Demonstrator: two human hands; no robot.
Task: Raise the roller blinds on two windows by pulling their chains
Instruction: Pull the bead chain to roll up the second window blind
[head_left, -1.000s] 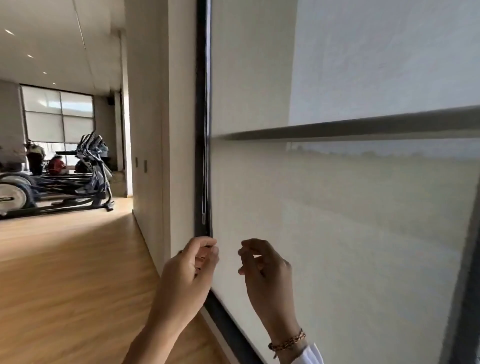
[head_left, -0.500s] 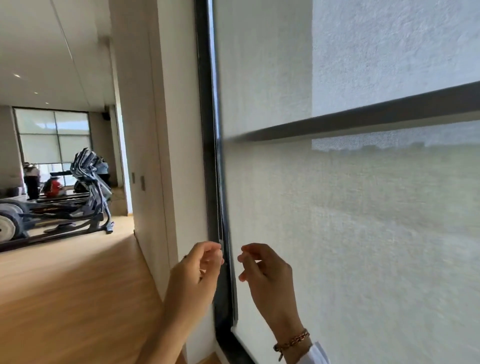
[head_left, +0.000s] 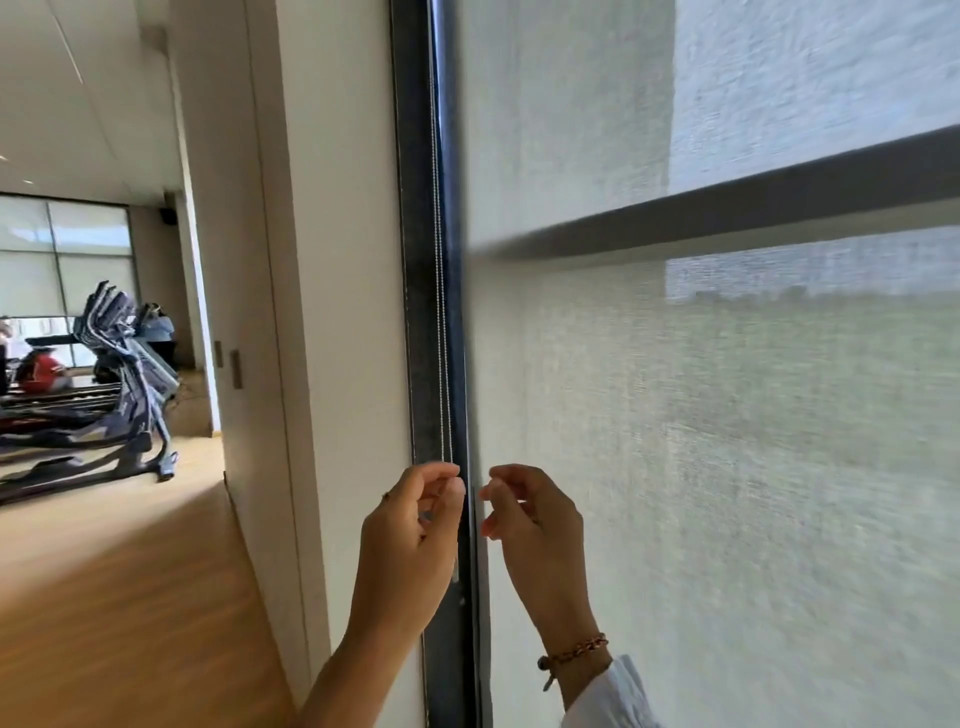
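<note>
One roller blind (head_left: 727, 467), two chain strands (head_left: 440, 312), two hands, left (head_left: 410, 540) pinching.

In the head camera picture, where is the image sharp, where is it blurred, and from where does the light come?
Head view: the chain and both hands, left hand and right hand, look fairly sharp; the blind smears toward the right edge; daylight glows through its fabric; the straight window frame leans from wide-angle distortion.

left hand (head_left: 410, 535) raised, fingertips pinched, right hand (head_left: 535, 525) beside, fingers curled

left hand (head_left: 410, 540) has now pinched the chain (head_left: 441, 312).
</note>
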